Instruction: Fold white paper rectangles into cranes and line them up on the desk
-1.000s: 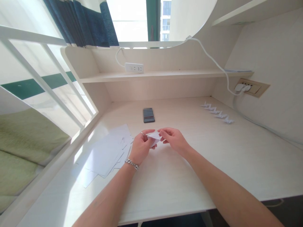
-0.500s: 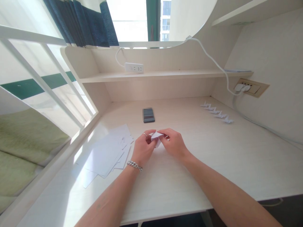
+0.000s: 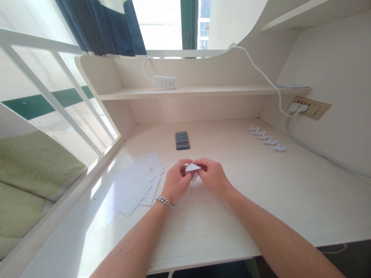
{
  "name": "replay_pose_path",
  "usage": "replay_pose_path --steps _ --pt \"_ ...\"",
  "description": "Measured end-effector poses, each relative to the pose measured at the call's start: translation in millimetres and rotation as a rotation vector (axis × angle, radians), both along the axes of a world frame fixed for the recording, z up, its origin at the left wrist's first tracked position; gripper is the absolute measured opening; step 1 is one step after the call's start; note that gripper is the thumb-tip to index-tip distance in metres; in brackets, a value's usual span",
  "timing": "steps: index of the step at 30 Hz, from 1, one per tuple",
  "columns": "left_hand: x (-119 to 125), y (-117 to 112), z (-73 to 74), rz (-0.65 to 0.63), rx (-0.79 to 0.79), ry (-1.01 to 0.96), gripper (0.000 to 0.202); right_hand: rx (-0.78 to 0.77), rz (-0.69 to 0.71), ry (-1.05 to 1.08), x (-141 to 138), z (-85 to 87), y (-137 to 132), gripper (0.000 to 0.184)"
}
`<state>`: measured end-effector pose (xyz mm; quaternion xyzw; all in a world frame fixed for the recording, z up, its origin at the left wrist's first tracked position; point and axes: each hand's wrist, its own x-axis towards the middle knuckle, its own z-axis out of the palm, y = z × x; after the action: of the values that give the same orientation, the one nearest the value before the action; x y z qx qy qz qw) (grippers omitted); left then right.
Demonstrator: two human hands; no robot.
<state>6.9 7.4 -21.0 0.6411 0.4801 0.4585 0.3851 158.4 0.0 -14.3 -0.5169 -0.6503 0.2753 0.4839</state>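
Note:
A small piece of folded white paper is held between my two hands above the middle of the desk. My left hand, with a ring and a chain bracelet, pinches its left side between thumb and fingers. On the right side, the thumb and fingers of my right hand grip the same paper. Its top shows as a pointed flap, and a lower part hangs beneath the thumbs. My fingers hide the rest of the folds.
Loose white sheets overlap on the desk at the left. A dark phone-like object lies behind my hands. Several folded paper cranes line the back right. A power strip rests on the shelf; a white cable runs to the wall socket.
The top flap of the folded paper now lies flatter and shows a wider pointed shape. Both hands keep their grip, with only slight finger movement.

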Motion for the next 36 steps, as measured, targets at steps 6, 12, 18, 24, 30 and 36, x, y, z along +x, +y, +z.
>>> replay_pose_path --steps 6,12,18,24,30,36 --pt "0 -1 1.9 -0.017 -0.002 -0.032 0.032 0.04 -0.026 -0.048 0 -0.8 0 0.027" --pt "-1 -2 1.0 0.004 0.015 0.054 0.032 0.03 -0.03 -0.065 -1 0.5 -1 0.027" --pt "-2 -2 9.1 0.037 -0.031 0.02 0.028 -0.163 0.206 0.166 7 3.7 2 0.028" --pt "-4 0 9.3 0.029 -0.074 -0.032 0.029 -0.418 0.405 0.507 16 6.8 7 0.028" --pt "-2 -3 13.4 -0.015 -0.072 -0.051 0.034 -0.393 0.344 0.465 15 4.9 8 0.028" --pt "-2 -2 11.7 -0.046 -0.076 -0.036 0.038 -0.339 0.322 0.41 15 -0.1 10 0.028"
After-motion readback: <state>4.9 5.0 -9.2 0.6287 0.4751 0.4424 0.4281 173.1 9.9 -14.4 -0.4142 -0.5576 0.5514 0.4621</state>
